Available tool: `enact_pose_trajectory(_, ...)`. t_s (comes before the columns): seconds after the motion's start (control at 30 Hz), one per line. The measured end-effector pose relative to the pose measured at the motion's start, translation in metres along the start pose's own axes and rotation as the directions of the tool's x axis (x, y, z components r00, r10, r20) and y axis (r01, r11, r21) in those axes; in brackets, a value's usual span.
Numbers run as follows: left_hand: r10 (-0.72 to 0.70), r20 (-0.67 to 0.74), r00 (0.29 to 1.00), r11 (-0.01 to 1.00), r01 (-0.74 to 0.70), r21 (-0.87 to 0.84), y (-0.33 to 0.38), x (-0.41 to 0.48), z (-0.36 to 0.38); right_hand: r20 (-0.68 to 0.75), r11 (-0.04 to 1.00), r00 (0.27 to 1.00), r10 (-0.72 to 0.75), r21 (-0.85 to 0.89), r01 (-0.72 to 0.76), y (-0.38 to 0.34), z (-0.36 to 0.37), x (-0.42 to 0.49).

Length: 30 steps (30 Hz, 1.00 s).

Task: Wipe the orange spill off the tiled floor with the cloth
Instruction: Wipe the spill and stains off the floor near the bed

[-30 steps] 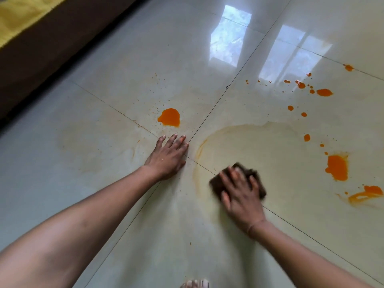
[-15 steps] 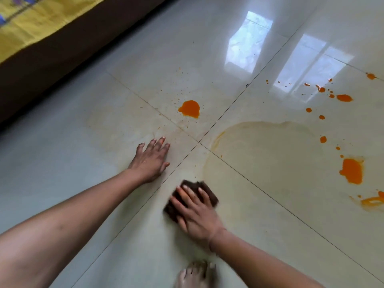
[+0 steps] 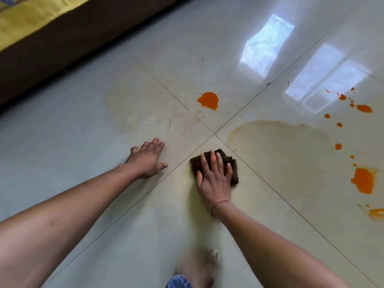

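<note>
Pressing flat on one folded dark-brown cloth (image 3: 216,163), the right hand (image 3: 214,179) lies palm down with its fingers spread and straight; it grips nothing, only bearing down on the fabric, which shows at the fingertips and along the right edge of the palm. A thin band circles the right wrist.

Cloth: one, lying on the glossy pale tiled floor (image 3: 83,142) just below the crossing where four tiles meet, on a yellowish smeared patch.

Large orange puddles: three. One round orange puddle (image 3: 208,100) sits on the far tile beyond the crossing, ringed by fine specks. One tall orange puddle (image 3: 363,182) lies well to the right of the cloth. One orange smear (image 3: 377,213) is cut by the right edge of the view.

Small orange drops (image 3: 338,146): roughly a dozen, strung in a curve along the right side up to an oval orange blot (image 3: 364,108).

Wiped film: one broad pale-yellow ring (image 3: 280,146) just right of the cloth.

Left hand (image 3: 148,159): one, empty, palm down on the floor left of the cloth and apart from it, fingers spread, arm nearly straight.

Feet: one bare foot (image 3: 199,267), blurred, at the bottom edge.

Furniture: one dark-brown base (image 3: 62,48) with yellow fabric (image 3: 31,19) on top, upper left.
</note>
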State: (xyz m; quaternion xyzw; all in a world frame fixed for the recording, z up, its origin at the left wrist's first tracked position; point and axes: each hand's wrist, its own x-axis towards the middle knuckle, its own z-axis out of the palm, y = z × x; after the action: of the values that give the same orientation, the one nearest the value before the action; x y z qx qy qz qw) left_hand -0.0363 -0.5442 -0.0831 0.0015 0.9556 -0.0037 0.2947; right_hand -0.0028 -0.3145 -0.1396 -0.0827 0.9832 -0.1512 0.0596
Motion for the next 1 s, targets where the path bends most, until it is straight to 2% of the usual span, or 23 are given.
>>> enact_pose_trajectory(0.03,0.001,0.004,1.000,1.000,-0.001,-0.007,-0.001,-0.001,-0.001,0.027,0.999,0.999,-0.046,0.016,0.045,-0.009,0.003,-0.013)
enact_pose_trajectory(0.07,0.006,0.011,1.000,1.000,-0.006,-0.005,-0.003,-0.002,-0.002,0.111,0.987,0.981,-0.162,0.036,0.159,-0.015,0.005,-0.040)
enact_pose_trajectory(0.13,0.026,0.037,0.999,1.000,-0.026,0.016,-0.005,-0.002,-0.006,0.209,0.900,0.878,-0.430,0.023,0.436,-0.003,0.000,-0.076)
enact_pose_trajectory(0.17,0.031,0.051,0.998,0.999,-0.032,0.023,-0.004,-0.002,-0.007,0.217,0.864,0.839,-0.499,0.039,0.503,0.008,-0.001,-0.067)
enact_pose_trajectory(0.2,0.029,0.067,0.997,0.999,-0.031,0.020,-0.003,-0.003,-0.007,0.190,0.874,0.857,-0.479,0.009,0.486,0.012,-0.001,-0.047)
enact_pose_trajectory(0.27,0.027,0.080,0.996,1.000,-0.026,-0.007,-0.002,-0.002,-0.004,0.108,0.980,0.976,-0.191,-0.027,0.195,0.007,-0.003,0.006)
enact_pose_trajectory(0.3,0.029,0.076,0.997,0.999,-0.028,-0.020,-0.004,-0.001,-0.003,0.096,0.998,0.994,-0.048,-0.022,0.050,-0.003,-0.004,0.019)
enact_pose_trajectory(0.33,0.042,0.072,0.997,0.999,-0.040,-0.022,-0.005,-0.001,-0.002,0.060,1.000,0.998,-0.028,-0.008,0.029,-0.013,0.002,0.015)
enact_pose_trajectory(0.37,0.054,0.062,0.997,0.998,-0.053,-0.019,-0.008,-0.001,-0.002,0.067,0.993,0.990,-0.120,0.005,0.120,-0.022,0.004,0.001)
enact_pose_trajectory(0.4,0.062,0.040,0.997,0.998,-0.062,-0.012,-0.012,-0.001,-0.002,0.105,0.960,0.954,-0.280,0.012,0.281,-0.026,0.007,-0.025)
enact_pose_trajectory(0.43,0.067,0.010,0.998,0.998,-0.067,0.000,-0.016,0.001,-0.002,0.167,0.897,0.882,-0.440,0.027,0.442,-0.021,0.004,-0.052)
enact_pose_trajectory(0.5,0.041,-0.062,0.997,0.999,-0.042,-0.009,-0.028,0.016,-0.006,0.212,0.803,0.780,-0.589,0.054,0.593,0.002,-0.001,-0.049)
enact_pose_trajectory(0.53,0.011,-0.099,0.995,0.999,-0.014,-0.035,-0.034,0.026,-0.009,0.192,0.810,0.793,-0.579,0.018,0.587,0.008,0.001,-0.030)
enact_pose_trajectory(0.57,-0.022,-0.136,0.990,0.998,0.014,-0.064,-0.039,0.036,-0.012,0.162,0.860,0.850,-0.501,-0.017,0.510,0.009,0.000,-0.003)
enact_pose_trajectory(0.63,-0.080,-0.208,0.975,0.990,0.054,-0.128,-0.049,0.063,-0.020,0.124,0.974,0.969,-0.214,-0.046,0.221,-0.009,0.001,0.050)
enact_pose_trajectory(0.67,-0.099,-0.235,0.967,0.986,0.062,-0.157,-0.051,0.077,-0.025,0.075,0.988,0.986,-0.146,-0.035,0.149,-0.023,0.005,0.057)
enact_pose_trajectory(0.7,-0.109,-0.255,0.961,0.982,0.064,-0.177,-0.053,0.089,-0.027,0.052,0.988,0.987,-0.153,-0.017,0.154,-0.038,0.009,0.053)
enact_pose_trajectory(0.73,-0.119,-0.267,0.956,0.978,0.066,-0.199,-0.056,0.102,-0.030,0.071,0.973,0.970,-0.231,0.003,0.231,-0.049,0.012,0.041)
enact_pose_trajectory(0.8,-0.130,-0.303,0.944,0.968,0.056,-0.243,-0.057,0.117,-0.028,0.162,0.899,0.886,-0.434,0.010,0.439,-0.052,0.011,0.006)
enact_pose_trajectory(0.83,-0.131,-0.347,0.929,0.964,0.038,-0.262,-0.059,0.122,-0.024,0.189,0.867,0.850,-0.491,0.010,0.499,-0.046,0.009,0.014)
enact_pose_trajectory(0.87,-0.120,-0.392,0.912,0.964,0.012,-0.267,-0.062,0.126,-0.021,0.171,0.857,0.845,-0.507,-0.001,0.515,-0.045,0.010,0.040)
enact_pose_trajectory(0.93,-0.109,-0.458,0.882,0.959,-0.028,-0.282,-0.068,0.126,-0.010,0.112,0.906,0.905,-0.411,-0.057,0.419,-0.059,0.012,0.110)
enact_pose_trajectory(1.0,-0.102,-0.471,0.876,0.953,-0.050,-0.300,-0.071,0.129,-0.006,0.098,0.971,0.971,-0.218,-0.079,0.226,-0.073,0.016,0.159)
